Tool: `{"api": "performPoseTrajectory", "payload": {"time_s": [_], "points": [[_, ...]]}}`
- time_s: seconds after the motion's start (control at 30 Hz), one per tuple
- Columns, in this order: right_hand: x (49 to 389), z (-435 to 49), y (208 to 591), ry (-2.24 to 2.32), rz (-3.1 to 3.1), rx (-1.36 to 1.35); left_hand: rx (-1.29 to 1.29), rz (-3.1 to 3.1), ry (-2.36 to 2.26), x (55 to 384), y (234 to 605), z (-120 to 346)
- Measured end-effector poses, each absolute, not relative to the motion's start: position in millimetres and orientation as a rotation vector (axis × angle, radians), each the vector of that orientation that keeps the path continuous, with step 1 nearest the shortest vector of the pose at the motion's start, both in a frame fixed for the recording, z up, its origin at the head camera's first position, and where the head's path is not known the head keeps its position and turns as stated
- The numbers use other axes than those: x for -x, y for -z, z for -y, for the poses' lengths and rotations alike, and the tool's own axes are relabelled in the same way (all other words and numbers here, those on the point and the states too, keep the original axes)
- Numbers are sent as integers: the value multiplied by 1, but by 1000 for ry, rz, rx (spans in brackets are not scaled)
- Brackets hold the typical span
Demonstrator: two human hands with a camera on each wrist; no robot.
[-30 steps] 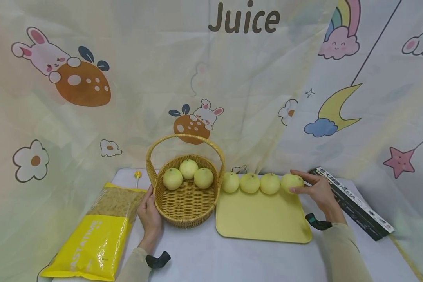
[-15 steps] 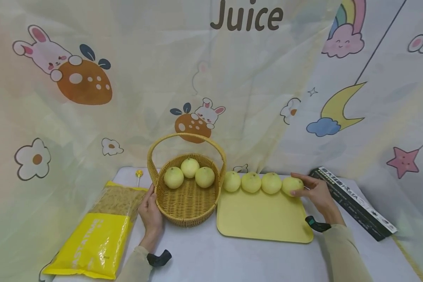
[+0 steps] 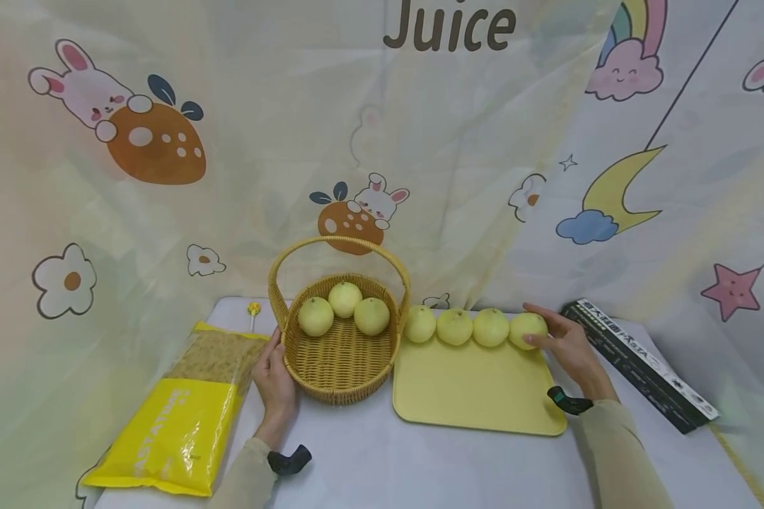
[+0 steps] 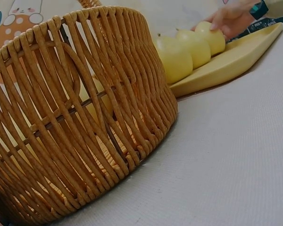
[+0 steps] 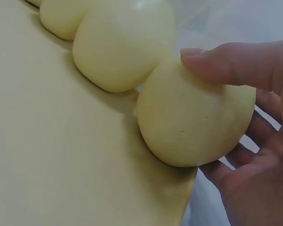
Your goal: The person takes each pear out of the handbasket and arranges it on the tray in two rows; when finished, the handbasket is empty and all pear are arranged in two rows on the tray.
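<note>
A wicker basket [image 3: 340, 367] with a tall arched handle stands mid-table. Inside, toward its back, lie three round pale yellow-green fruits [image 3: 315, 316]. My left hand [image 3: 276, 378] holds the basket's left side near the foot of the handle; the left wrist view shows mostly the woven wall [image 4: 85, 108]. On the right is a yellow tray [image 3: 477, 396] with a row of similar fruits [image 3: 455, 326] along its far edge. The rightmost fruit [image 5: 193, 117] is in the grip of my right hand [image 3: 566, 346], thumb on the near side and fingers behind, close against its neighbour.
A yellow pasta bag [image 3: 178, 424] lies left of the basket, with a small yellow-topped stick [image 3: 252, 314] behind it. At the right, a long black-and-white pasta box [image 3: 643, 367] lies at a slant. A printed cloth backdrop [image 3: 261, 141] rises behind the white-covered table [image 3: 369, 466].
The rightmost fruit has shifted slightly down and toward its neighbour, with my right hand still on it. My left hand stays at the basket. The head view has tilted a little.
</note>
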State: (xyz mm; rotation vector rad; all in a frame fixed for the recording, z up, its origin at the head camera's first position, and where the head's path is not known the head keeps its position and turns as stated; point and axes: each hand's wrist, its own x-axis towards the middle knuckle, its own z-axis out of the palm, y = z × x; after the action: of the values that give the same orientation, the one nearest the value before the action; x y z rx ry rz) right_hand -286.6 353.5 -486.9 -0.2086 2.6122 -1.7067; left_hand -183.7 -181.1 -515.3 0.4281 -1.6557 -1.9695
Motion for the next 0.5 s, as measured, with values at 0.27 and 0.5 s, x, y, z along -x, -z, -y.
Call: {"api": "performPoseTrajectory", "payload": {"time_s": [0.27, 0.5], "points": [[287, -350, 491, 1825, -2558, 325, -438, 1661, 1966, 184, 515, 180], [289, -349, 497, 1846, -2543, 368, -447, 1693, 1951, 182, 516, 180]]}}
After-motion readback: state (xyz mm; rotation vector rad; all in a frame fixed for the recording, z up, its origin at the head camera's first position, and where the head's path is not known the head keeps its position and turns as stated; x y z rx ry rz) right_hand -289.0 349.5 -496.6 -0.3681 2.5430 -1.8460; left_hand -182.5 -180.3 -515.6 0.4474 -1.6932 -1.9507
